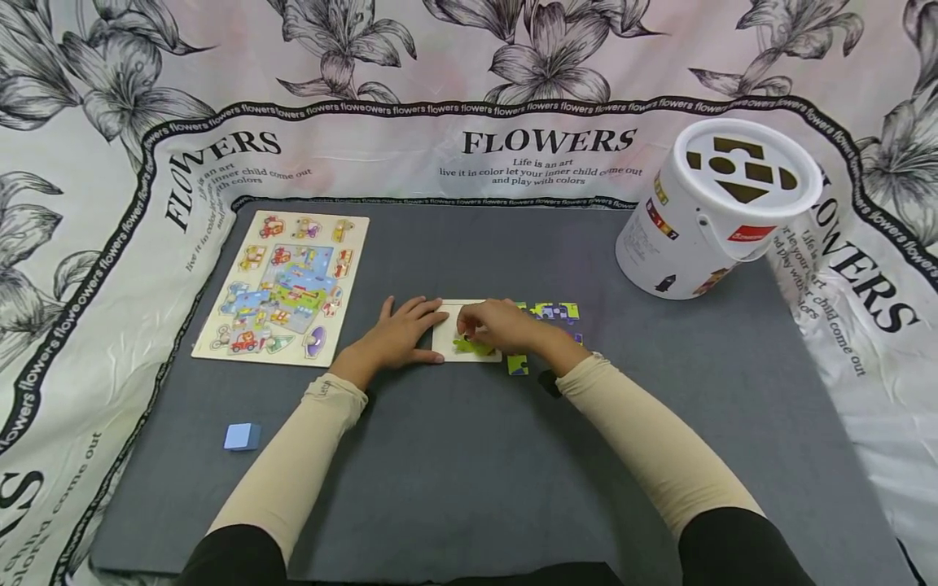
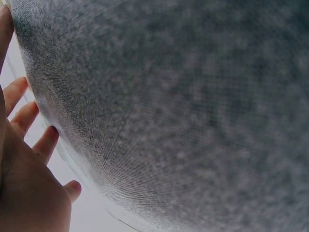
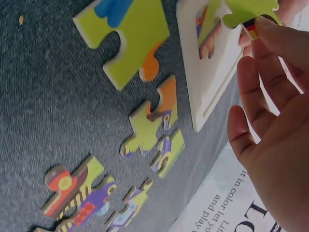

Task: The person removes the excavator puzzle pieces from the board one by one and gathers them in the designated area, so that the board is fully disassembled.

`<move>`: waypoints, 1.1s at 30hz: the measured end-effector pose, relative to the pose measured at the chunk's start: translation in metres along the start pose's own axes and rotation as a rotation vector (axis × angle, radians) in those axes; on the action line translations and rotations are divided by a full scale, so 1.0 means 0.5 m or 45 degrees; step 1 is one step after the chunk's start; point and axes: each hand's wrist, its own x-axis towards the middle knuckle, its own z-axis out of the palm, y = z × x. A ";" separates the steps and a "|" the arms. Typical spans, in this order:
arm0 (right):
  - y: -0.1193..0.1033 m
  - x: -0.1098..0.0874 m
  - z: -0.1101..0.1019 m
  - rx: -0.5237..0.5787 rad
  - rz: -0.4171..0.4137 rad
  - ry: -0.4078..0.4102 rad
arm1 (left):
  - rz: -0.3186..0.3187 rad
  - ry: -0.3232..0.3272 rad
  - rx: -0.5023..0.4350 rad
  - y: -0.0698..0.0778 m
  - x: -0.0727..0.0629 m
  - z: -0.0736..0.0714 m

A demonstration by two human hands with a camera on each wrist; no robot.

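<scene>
A small pale puzzle tray [image 1: 449, 330] lies on the grey table in front of the person. My left hand [image 1: 396, 335] is palm down at its left side, fingers spread, fingertips on the tray's edge. In the left wrist view the hand [image 2: 34, 174] has its fingers extended. Over the tray, my right hand [image 1: 506, 327] pinches a lime-green jigsaw piece [image 3: 248, 8] between thumb and fingers. Part of a coloured piece [image 3: 210, 36] shows inside the tray. Several loose jigsaw pieces [image 1: 557, 311], green, purple and orange, lie right of the tray, partly hidden by the right arm.
To the left lies a larger cream board [image 1: 208, 352] with vehicle pictures and pieces on it. A blue cube [image 1: 242, 437] sits near the left forearm. At the back right stands a white bucket [image 1: 689, 236] with shape holes in its lid. A flower-print cloth [image 1: 381, 155] surrounds the grey surface.
</scene>
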 end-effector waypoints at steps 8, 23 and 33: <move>0.023 -0.042 -0.027 0.066 0.001 0.003 | -0.002 0.014 -0.007 0.001 0.003 0.013; 0.100 -0.175 -0.042 -0.027 0.061 -0.033 | -0.014 0.015 -0.039 -0.005 -0.004 -0.005; 0.098 -0.185 -0.034 -0.090 0.105 -0.037 | 0.025 0.035 -0.042 0.004 0.003 0.004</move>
